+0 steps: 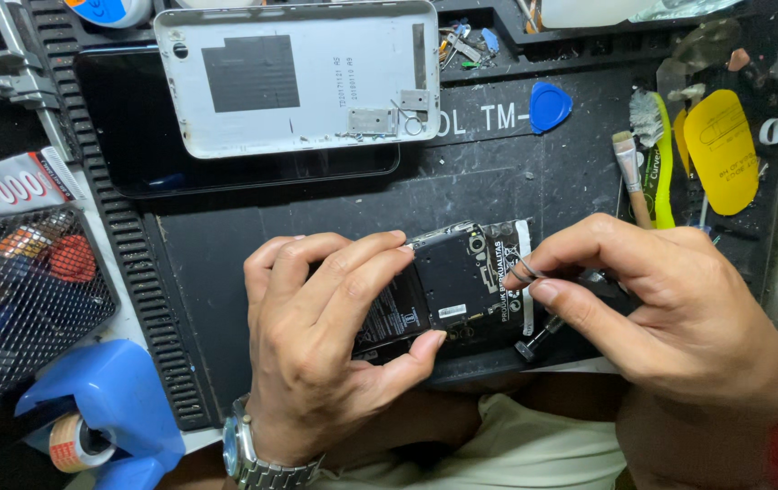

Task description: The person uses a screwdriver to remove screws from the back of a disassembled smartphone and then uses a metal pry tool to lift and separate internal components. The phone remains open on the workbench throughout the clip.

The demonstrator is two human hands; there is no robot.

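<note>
Head view shows an opened black phone (457, 286) low on the dark work mat (516, 181), clasped by the left hand (316, 354). Right hand (670, 318) pinches thin tweezers (525, 270) onto it. Farther up lie a white back cover (298, 77) and a blue pick (549, 106).

The opened phone (453, 286) lies on the work mat (516, 181), between the left hand (316, 349) and right hand (670, 313). Behind it, a tablet back cover (298, 77) lies on a tablet (135, 136). A wire basket (21, 295) sits left; brushes (639, 168) lie right.
</note>
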